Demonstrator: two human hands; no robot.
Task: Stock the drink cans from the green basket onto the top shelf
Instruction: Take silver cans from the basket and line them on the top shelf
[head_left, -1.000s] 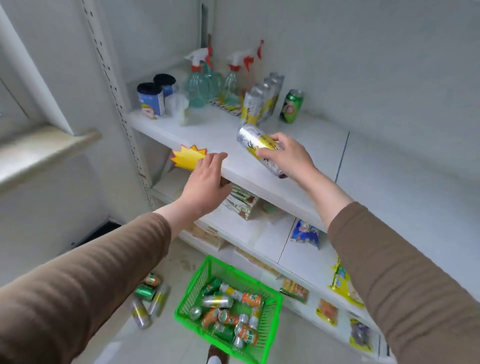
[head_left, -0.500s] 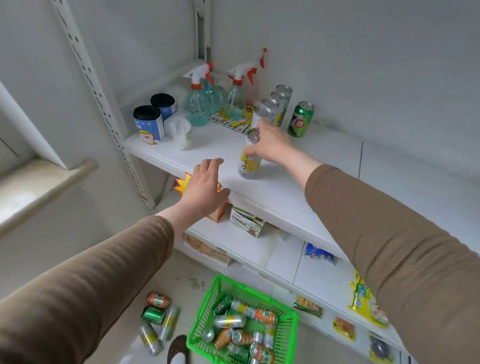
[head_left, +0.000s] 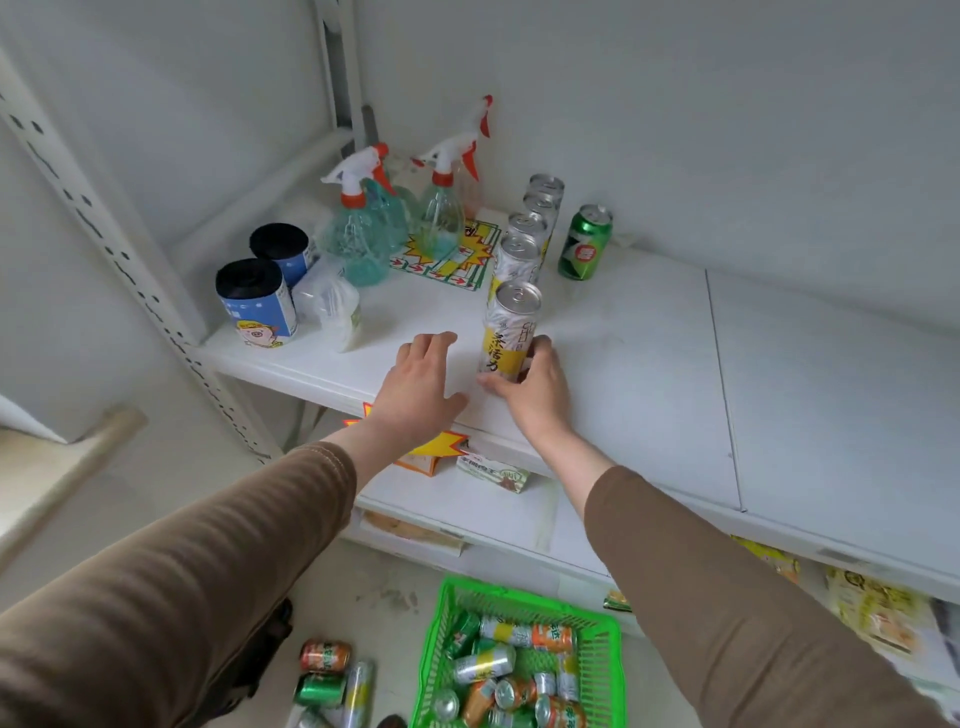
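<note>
A tall silver-and-yellow can stands upright near the front of the white top shelf, at the near end of a row of several matching cans. My right hand grips its lower part from the front. My left hand rests flat on the shelf just left of the can, fingers straight. A green can stands to the right of the row. On the floor below, the green basket holds several drink cans.
Spray bottles, two blue rolls with black tops and a small white bottle fill the shelf's left part. Loose cans lie on the floor left of the basket. Lower shelves hold snack packets.
My right hand carried the silver-and-yellow can up from a tilted hold, stood it upright on the shelf, then slid down to its lower part. My left hand moved onto the shelf.
</note>
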